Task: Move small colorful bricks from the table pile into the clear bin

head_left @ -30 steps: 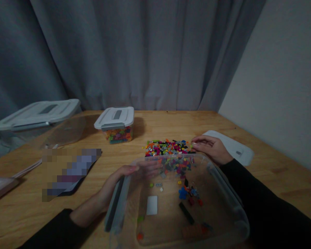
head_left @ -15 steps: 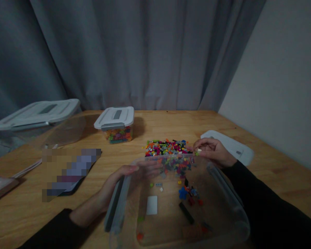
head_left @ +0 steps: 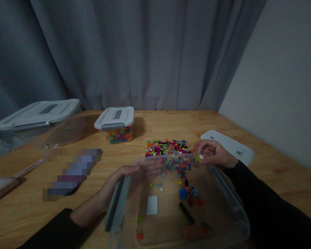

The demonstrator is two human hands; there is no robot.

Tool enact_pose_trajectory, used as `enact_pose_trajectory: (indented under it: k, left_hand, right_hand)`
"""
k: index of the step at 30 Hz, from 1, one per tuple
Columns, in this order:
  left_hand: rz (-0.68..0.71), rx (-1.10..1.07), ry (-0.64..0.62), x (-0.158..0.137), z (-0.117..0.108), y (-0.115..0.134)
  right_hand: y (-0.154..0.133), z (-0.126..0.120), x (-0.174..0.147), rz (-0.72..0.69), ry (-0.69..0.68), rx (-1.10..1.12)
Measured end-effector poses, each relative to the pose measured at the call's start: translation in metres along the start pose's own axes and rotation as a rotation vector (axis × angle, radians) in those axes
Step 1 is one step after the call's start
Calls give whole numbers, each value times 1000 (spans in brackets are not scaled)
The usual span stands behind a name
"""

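A clear plastic bin [head_left: 230, 204] sits right in front of me on the wooden table [head_left: 28, 214], with a few loose bricks and a white tile on its floor. My left hand [head_left: 119, 181] grips the bin's left rim by the grey handle. My right hand [head_left: 214, 154] hovers over the bin's far right corner, its fingers pinched on a small white brick [head_left: 200, 156]. Just beyond the bin lies a pile of small coloured bricks [head_left: 167, 147].
A small lidded box [head_left: 116, 126] full of bricks stands at the back centre. A large lidded clear box [head_left: 38, 119] stands at the far left. A white lid [head_left: 229, 147] lies right of the pile. A blurred flat item [head_left: 69, 169] and papers [head_left: 0, 185] lie left. Curtain and wall close behind.
My right hand has drawn back from the pile's right edge toward the bin's far corner, carrying a small white brick. My left hand has stayed on the rim.
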State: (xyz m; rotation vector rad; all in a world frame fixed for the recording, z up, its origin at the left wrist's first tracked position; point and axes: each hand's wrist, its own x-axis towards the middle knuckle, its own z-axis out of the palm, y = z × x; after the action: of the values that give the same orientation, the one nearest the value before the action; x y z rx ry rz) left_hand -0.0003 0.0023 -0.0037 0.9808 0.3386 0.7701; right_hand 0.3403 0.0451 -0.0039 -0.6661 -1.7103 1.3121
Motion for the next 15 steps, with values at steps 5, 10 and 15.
enact_pose_trajectory:
  k: [5,10,15]
  left_hand:
    - [8,30,20,1,4,2]
    - [-21,68,71,-1,18,13]
    - [-15,24,33,0,7,5]
  right_hand:
    - [-4,2,1,-29,-6,14]
    - [-3,4,3,-106,-17,-2]
    - [-3,8,1,-77,57,102]
